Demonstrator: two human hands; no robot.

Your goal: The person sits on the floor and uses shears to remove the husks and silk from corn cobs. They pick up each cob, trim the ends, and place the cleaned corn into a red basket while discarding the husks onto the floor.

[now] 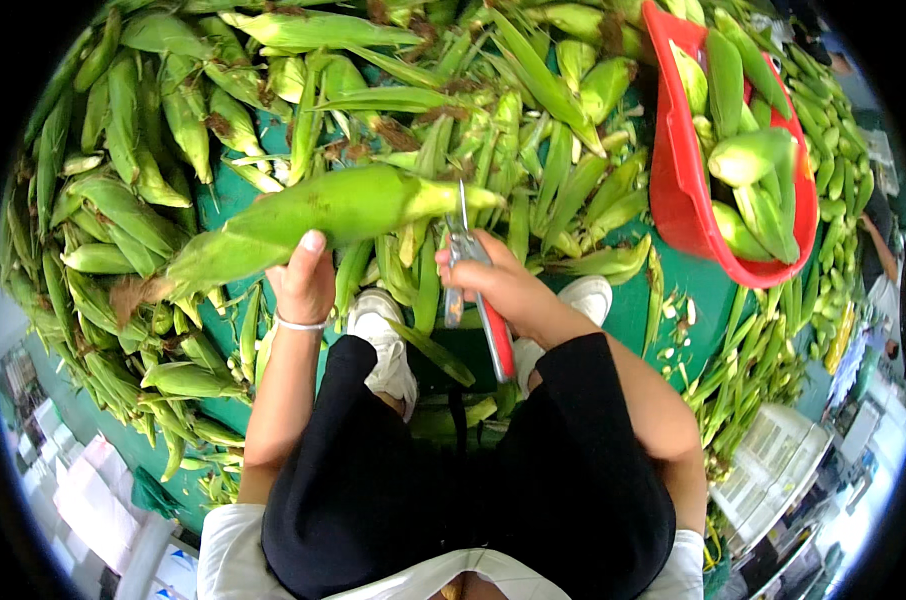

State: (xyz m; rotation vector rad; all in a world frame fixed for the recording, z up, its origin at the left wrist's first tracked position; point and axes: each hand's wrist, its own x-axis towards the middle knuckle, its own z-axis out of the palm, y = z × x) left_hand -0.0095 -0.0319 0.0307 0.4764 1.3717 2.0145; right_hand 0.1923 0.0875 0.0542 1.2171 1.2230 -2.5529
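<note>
My left hand (305, 280) grips a green ear of corn (318, 210) still in its husk, thumb along its near side. Brown silk hangs from the tip at the left, and the pale stalk points right. My right hand (493, 283) is wrapped around red-handled pruning shears (463, 245). Their metal blades stand at the stalk, with one blade tip showing above it; whether they have cut into it I cannot tell. Several loose husk leaves and trimmed pieces lie beneath the ear.
Unshucked corn (123, 220) is heaped at the left. A red plastic basket (673, 180) holding several ears stands at the right, with more corn beyond it. Green flooring (698, 310) shows between scraps. A pale plastic crate (773, 470) sits at the lower right.
</note>
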